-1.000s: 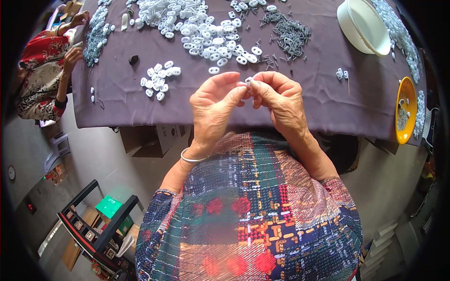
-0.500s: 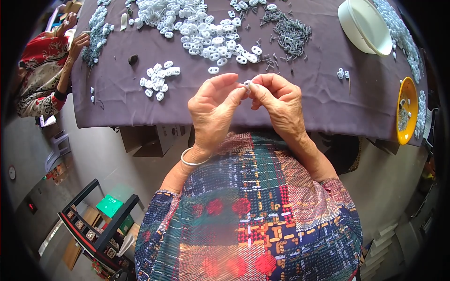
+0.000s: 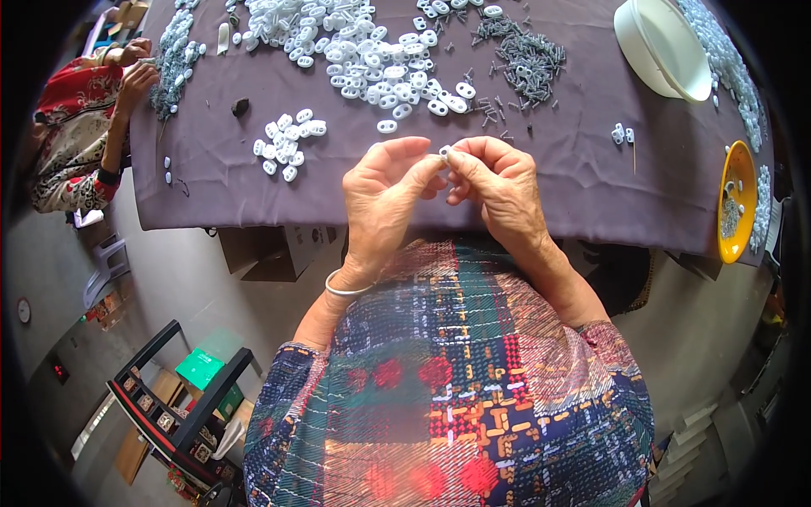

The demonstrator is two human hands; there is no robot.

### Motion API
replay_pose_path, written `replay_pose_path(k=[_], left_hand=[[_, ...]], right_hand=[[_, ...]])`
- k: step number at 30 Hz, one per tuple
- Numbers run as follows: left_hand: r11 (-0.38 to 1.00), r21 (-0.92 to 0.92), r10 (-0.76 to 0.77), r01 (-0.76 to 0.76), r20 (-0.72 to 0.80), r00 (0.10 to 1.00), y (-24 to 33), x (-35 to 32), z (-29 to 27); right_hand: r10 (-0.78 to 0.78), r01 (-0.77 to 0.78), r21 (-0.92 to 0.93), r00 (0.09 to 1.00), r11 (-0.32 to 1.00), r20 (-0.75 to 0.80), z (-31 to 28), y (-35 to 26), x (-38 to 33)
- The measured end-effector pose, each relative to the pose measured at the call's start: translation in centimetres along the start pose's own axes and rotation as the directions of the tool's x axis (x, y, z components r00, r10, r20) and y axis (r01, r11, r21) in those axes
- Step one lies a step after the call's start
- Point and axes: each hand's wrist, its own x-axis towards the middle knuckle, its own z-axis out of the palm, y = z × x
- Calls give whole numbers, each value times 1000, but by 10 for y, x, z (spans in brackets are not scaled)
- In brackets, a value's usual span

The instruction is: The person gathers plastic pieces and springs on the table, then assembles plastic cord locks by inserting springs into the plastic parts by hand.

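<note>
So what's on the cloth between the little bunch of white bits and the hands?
In the head view, only bare purple cloth lies between the small cluster of white plastic pieces and the left hand; one stray white piece sits farther up.

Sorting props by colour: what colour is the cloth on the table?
Dark purple tablecloth, clearest in the head view.

A brown cardboard box [image 3: 269, 252] is sitting under the table edge, left of centre in the frame, its open flaps showing pale inner card. Lower left, a flat green package [image 3: 201, 369] is lying on the floor beside a dark rack (its printing is too small to tell). A small round white dial [image 3: 24, 311] is hanging at the far left edge.
</note>
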Motion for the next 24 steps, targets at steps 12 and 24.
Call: replay_pose_path(k=[12,24], left_hand=[[984,141,114,-107,-42,993,-9,1,1],[998,59,-32,31,31,999,-6,6,-8]], right_hand=[[-30,25,-161,999,987,-30,0,5,3],[58,-57,50,998,997,-8,-1,12,8]])
